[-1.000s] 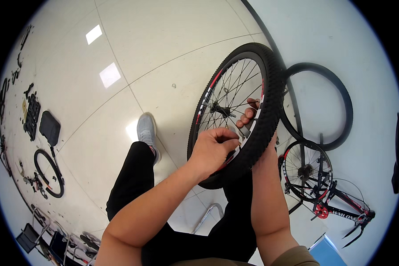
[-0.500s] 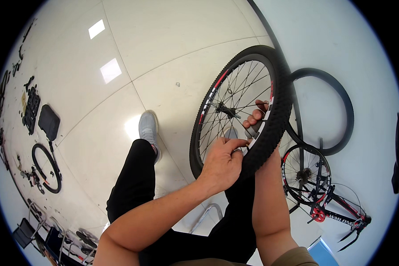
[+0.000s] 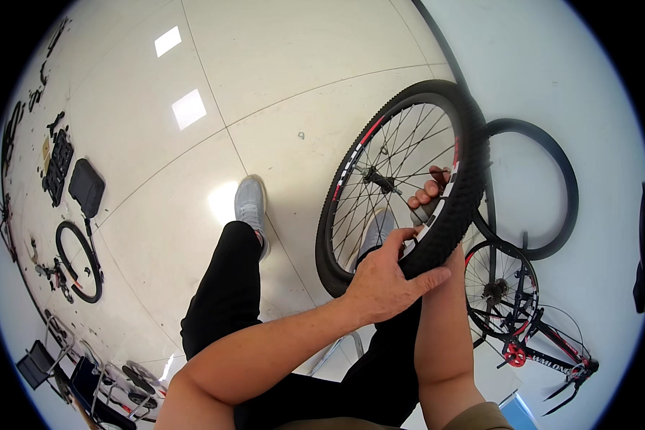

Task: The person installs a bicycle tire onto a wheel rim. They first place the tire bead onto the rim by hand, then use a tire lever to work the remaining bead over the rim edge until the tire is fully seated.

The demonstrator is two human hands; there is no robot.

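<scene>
A bicycle wheel (image 3: 438, 99) with a black knobby tyre and a red, white and black rim stands tilted in front of me. My left hand (image 3: 390, 276) grips its near lower part, the thumb across the tread and the fingers curled over the rim. From behind the tyre my right hand (image 3: 426, 192) reaches round, its fingertips showing inside the rim among the spokes. Beside those fingertips is a small grey piece (image 3: 427, 211), partly hidden, whose kind I cannot make out. The tyre covers most of the right palm.
Against the wall at right are a loose black tyre (image 3: 567, 183) and a black-and-red bicycle frame (image 3: 548, 351) with a wheel. On the floor at left lie a black case (image 3: 86, 188), an open tool tray (image 3: 59, 166) and another tyre (image 3: 98, 283). My shoes (image 3: 250, 204) are on the tiles.
My left hand has gone from pinching at the rim's inner side to gripping over the tyre with the thumb on the tread. The wheel sits slightly farther right and lower in view.
</scene>
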